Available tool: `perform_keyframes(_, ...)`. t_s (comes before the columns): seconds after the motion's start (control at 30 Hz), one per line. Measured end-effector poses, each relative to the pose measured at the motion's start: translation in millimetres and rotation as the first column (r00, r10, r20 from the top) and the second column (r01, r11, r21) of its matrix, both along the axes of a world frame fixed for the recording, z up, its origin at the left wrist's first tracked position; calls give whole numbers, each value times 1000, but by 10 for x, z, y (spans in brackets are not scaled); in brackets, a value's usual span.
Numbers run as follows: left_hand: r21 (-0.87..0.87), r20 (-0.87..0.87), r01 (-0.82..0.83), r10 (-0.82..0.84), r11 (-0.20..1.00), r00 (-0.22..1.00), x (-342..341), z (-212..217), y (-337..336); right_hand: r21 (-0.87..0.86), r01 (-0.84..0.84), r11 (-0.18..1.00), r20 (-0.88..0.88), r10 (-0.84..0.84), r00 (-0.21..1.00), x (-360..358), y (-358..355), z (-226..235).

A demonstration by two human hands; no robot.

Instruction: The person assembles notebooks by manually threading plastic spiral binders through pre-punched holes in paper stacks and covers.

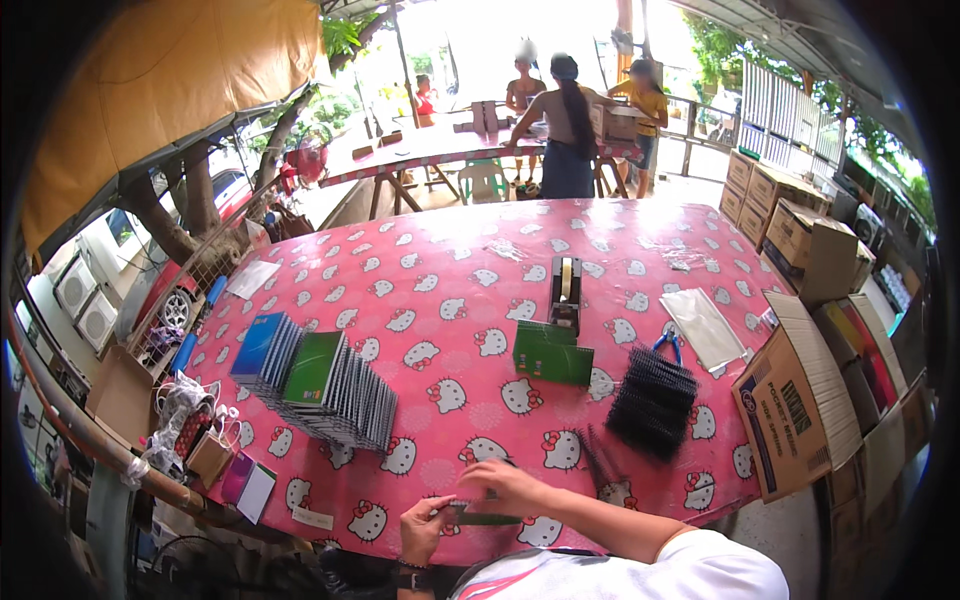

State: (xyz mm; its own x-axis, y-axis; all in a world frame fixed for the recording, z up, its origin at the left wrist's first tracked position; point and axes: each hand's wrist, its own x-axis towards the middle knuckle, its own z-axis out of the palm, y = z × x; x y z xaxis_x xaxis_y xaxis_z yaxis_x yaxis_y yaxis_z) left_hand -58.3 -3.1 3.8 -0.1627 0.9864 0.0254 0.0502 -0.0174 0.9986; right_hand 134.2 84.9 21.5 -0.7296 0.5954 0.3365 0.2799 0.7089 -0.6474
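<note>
At the near edge of the table, my left hand pinches the left end of a small green notepad. Over the pad's upper edge my right hand curls with bent fingers; what sits between its fingertips is too small to make out. Just right of my right forearm lie a few loose black spiral coils. Farther off is a dense pile of black spiral coils. Green notepads lie overlapped in mid-table. To the left stand rows of spiral-bound notebooks with green and blue covers.
A black tape dispenser stands beyond the green pads. Blue-handled pliers and clear plastic bags are at the right. Cardboard boxes crowd the right edge. Several people work at a far table.
</note>
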Motion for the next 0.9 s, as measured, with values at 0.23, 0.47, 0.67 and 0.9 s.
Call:
perform_keyframes(0.23,56,-99,-59,64,997,993,149,228,-30,-228,-3,974,-308,-69,949,-115,-261,166)
perform_keyframes(0.47,81,-93,-67,75,994,993,229,296,-97,-243,-11,970,-268,-56,962,-90,-314,238)
perform_keyframes(0.67,42,-14,-98,98,994,995,243,297,-117,-176,39,984,-273,-87,958,-134,-346,188)
perform_keyframes(0.9,387,-491,-119,314,914,812,361,405,2,-159,90,983,-322,-138,937,-102,-308,278)
